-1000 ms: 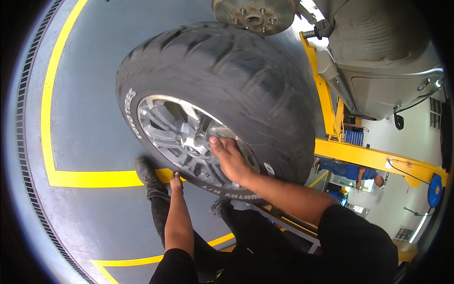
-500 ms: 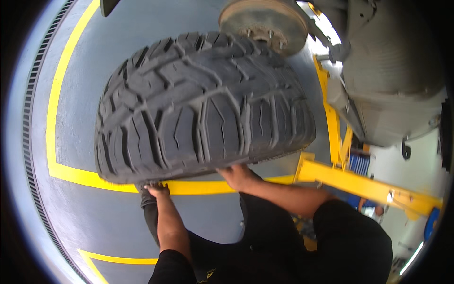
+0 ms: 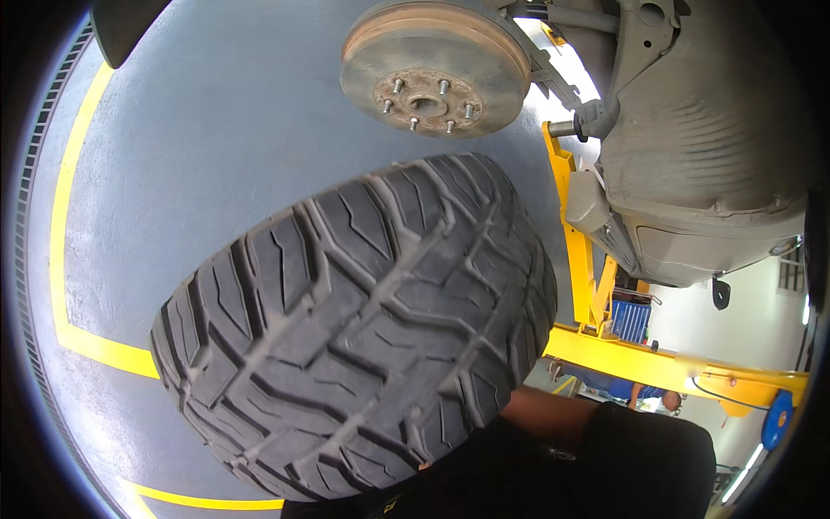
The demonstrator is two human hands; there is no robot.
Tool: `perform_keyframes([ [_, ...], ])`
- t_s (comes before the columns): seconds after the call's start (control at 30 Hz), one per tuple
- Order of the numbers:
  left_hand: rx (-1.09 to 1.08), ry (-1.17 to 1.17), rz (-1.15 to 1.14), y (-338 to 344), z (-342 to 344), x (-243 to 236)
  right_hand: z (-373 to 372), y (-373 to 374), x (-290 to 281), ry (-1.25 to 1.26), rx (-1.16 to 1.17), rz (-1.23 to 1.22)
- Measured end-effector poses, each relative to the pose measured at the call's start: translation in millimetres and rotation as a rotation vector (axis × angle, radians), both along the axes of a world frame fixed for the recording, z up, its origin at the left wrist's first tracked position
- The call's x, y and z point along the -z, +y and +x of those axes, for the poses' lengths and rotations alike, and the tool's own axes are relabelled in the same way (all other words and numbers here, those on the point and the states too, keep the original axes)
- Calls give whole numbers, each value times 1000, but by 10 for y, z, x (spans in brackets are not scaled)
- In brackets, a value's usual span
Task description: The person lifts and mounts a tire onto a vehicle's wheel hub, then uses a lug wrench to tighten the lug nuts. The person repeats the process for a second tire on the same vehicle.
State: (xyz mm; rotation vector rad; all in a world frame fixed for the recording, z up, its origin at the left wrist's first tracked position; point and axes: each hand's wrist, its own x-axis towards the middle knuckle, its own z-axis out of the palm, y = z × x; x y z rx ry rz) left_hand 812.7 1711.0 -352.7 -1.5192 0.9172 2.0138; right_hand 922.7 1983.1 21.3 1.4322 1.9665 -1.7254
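Note:
A big black tire (image 3: 363, 337) with chunky tread hangs close in front of my body, tilted, its tread facing me. My right forearm (image 3: 545, 415) reaches in from the right and passes behind the tire's lower right edge, which hides that hand and its fingers. The left hand and arm are out of sight behind the tire. Beyond the tire is a bare wheel hub with a rusty brake drum (image 3: 432, 60), and several studs (image 3: 443, 87) stick out of it.
A vehicle underside (image 3: 700, 112) fills the upper right. Below it runs a yellow lift arm (image 3: 631, 359) joined to a yellow upright (image 3: 577, 251). Another person (image 3: 640, 392) in blue is farther off at the right. Yellow lines (image 3: 65, 216) mark the grey floor.
The tire has come down and toward my body and tilted the other way, away from the brake drum. The drum's studs now show fully, and both hands have gone out of sight behind the tire.

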Motion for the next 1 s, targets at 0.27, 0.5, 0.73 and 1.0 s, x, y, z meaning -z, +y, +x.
perform_keyframes([
  [0.27, 61, 130, -15, 172, -24, -293, -4, 184, 36, 110, 588, -201],
  [0.5, 166, 455, -25, 359, -567, -1609, 371, 1150, -1328, 446, 756, -410],
  [0.73, 532, 543, -51, 1211, -621, -1406, -740, 1742, -3028, 413, 790, -347],
  [1.0, 365, 99, 622, 2702, -1550, -1747, -1264, 2101, -3150, 516, 766, -92],
])
